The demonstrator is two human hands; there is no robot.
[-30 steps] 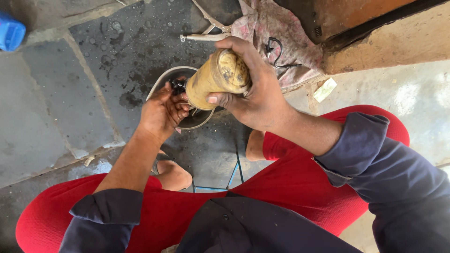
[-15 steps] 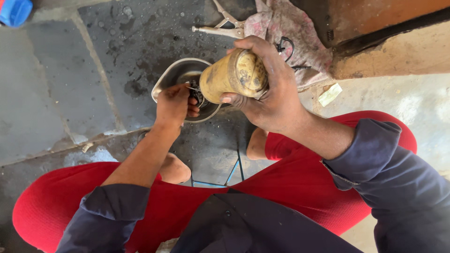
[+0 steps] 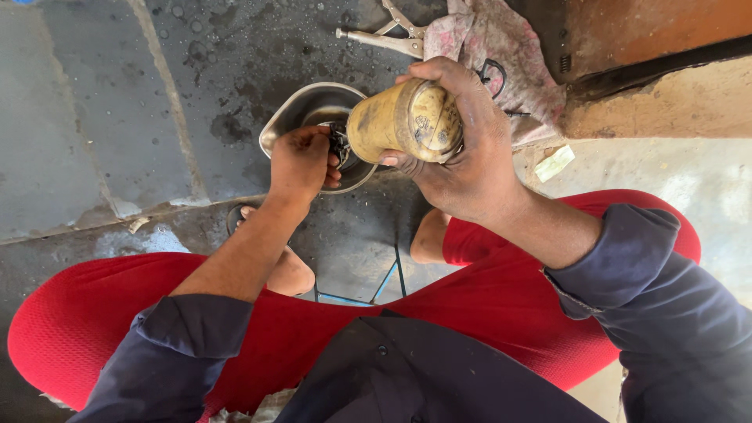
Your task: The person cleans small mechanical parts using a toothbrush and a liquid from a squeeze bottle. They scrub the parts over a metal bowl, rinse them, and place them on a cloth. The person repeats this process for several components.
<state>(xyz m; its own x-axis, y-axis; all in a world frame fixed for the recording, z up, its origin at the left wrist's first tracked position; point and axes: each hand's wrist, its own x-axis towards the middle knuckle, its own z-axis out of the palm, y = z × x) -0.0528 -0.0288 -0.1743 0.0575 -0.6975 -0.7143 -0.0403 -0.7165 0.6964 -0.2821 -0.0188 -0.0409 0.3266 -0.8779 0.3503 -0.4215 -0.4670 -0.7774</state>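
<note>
My right hand (image 3: 462, 153) grips a grimy yellow plastic bottle (image 3: 403, 121), tipped on its side with its mouth pointing left over a metal bowl (image 3: 301, 110). My left hand (image 3: 301, 160) is closed around a small dark metal part (image 3: 339, 145), held at the bowl's near rim right beside the bottle's mouth. The bowl rests on the dark wet stone floor. Most of the small part is hidden by my fingers.
Locking pliers (image 3: 388, 35) lie on the floor beyond the bowl, next to a dirty pink rag (image 3: 501, 70). A scrap of paper (image 3: 554, 163) lies to the right. My red-trousered legs (image 3: 501, 313) spread on both sides, one foot (image 3: 243, 215) near the bowl.
The view has shifted slightly, so the bowl and hands sit higher and more central. The bottle stays tipped toward the bowl and my left hand remains at the rim.
</note>
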